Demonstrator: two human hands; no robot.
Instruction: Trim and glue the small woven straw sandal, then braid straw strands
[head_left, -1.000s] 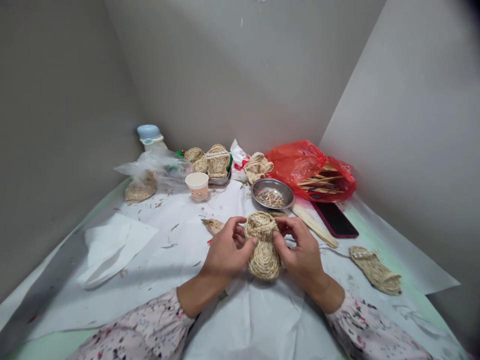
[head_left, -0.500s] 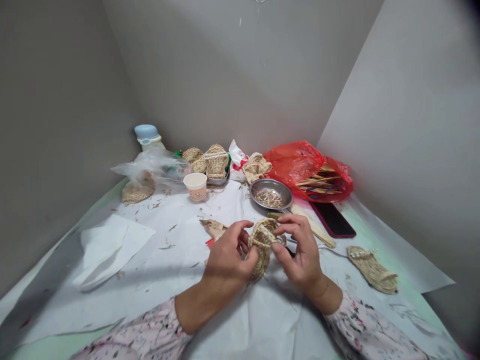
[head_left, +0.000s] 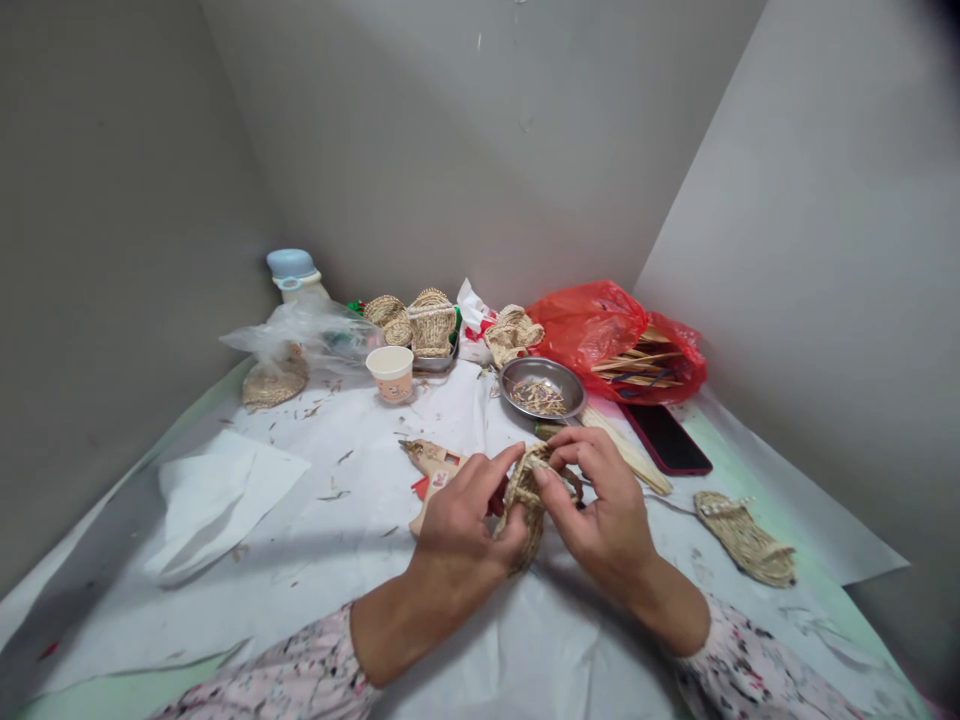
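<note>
Holds the woven piece [head_left: 533,530] in the lower centre of the frame, raised and tilted between both hands, probably for access to its upper edge. Cups its side with the left hand [head_left: 457,525], thumb low and index finger reaching over the top, seemingly as a brace. Pinches near the top with the thumb and bent fingers of the right hand [head_left: 611,510]; cannot tell exactly what lies under the hidden fingertips.

Lies just left of centre, perhaps for easy reach: a glue gun [head_left: 433,458]. Rests beyond the hands: a bowl [head_left: 544,370] of short bits. Lies farther right: a phone [head_left: 667,438].

Compared with the earlier frame, leans more edge-on, sits more covered by the right hand, and leaves more of the glue gun exposed.
</note>
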